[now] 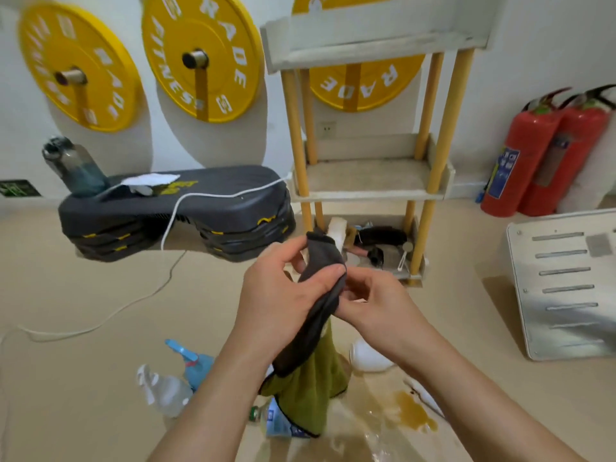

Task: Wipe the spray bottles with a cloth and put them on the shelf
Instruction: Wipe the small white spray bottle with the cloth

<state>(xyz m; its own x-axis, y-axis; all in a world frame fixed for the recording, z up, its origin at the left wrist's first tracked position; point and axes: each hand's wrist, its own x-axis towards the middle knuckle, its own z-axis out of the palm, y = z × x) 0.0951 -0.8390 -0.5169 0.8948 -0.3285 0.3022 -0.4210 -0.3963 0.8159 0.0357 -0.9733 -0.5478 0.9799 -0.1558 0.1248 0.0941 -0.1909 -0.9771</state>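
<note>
So both hands are up mid-frame on the cloth (316, 331), dark grey on one side and olive green on the other. It hangs down from the hands in a long bunched fold. The left hand (283, 295) has its grip curled round the top of the cloth, thumb pressed flat on the grey side. The right hand (376, 301) has its grip pinching the cloth's edge just beside that thumb.

The bottles are on the floor (100, 378) at about 7 o'clock from the hands. The blue spray bottle (196, 360) and the clear spray bottle (165, 390) lie on their sides, touching or nearly so. A third bottle with a green cap (276, 421) lies at 6 o'clock, half hidden behind the hanging cloth, so I can't tell what kind of top it has.

The shelf (366, 195) stands at 12 to 1 o'clock against the wall, with pale trays on yellow posts and clutter in the bottom tray.

There's a stacked black step platform (186, 211) at 10 o'clock, with a water bottle (75, 168) and a white rag (150, 181) on top and a white cable (170, 228) trailing off it. Two red fire extinguishers (533, 155) are at 2 o'clock, a metal panel (566, 285) at 3, and a brown puddle (413, 411) at 5.
</note>
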